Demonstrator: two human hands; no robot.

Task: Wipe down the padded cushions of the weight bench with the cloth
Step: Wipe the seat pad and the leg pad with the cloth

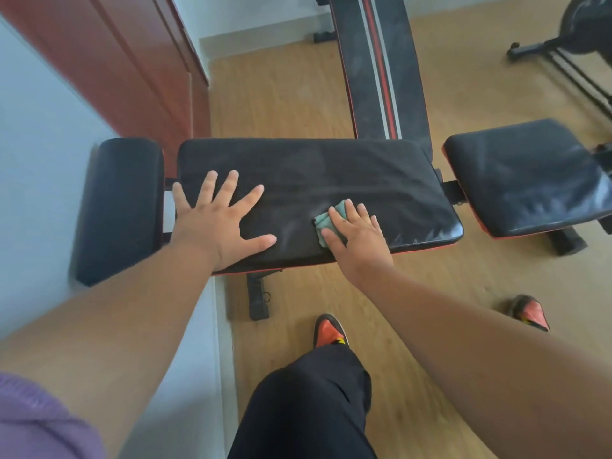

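Observation:
The weight bench's wide black middle cushion (347,173) lies across the view in front of me. My left hand (218,220) rests flat on its left part, fingers spread. My right hand (356,235) presses a small green cloth (326,223) onto the cushion near its front edge, fingers straight over the cloth. A smaller black pad (121,207) sits at the left end and another black cushion (526,177) at the right end. A long black pad with red and white stripes (381,67) runs away behind the middle cushion.
A red-brown cabinet (132,67) and a pale wall (43,154) close in on the left. Wooden floor (281,91) surrounds the bench. My feet in orange shoes (329,331) stand in front of it. Dark exercise equipment (569,51) stands at the back right.

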